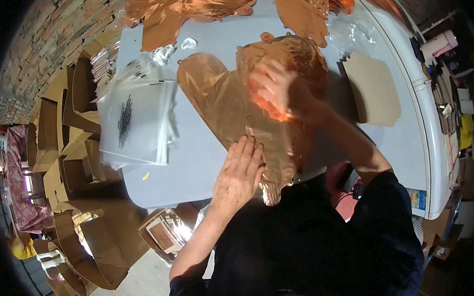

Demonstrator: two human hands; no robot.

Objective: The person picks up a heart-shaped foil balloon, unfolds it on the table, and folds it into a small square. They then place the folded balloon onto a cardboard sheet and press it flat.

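A flat copper-coloured foil balloon (212,92) lies on the white table, with rounded lobes at its far end and a narrow, crinkled end at the table's near edge. My left hand (238,172) rests on its lower left part, palm down and fingers stretched out. Over the right lobe is my right hand (282,91), smeared by motion, with a bright orange glow on the foil around it; I cannot tell whether it holds anything. More copper foil balloons (196,6) are heaped at the far edge of the table.
Left of the balloon lies a stack of clear plastic bags (137,119), with white string (163,54) beyond it. Brown card sheets (373,88) and crumpled clear plastic (349,32) are on the right. Open cardboard boxes (112,237) crowd the floor at left.
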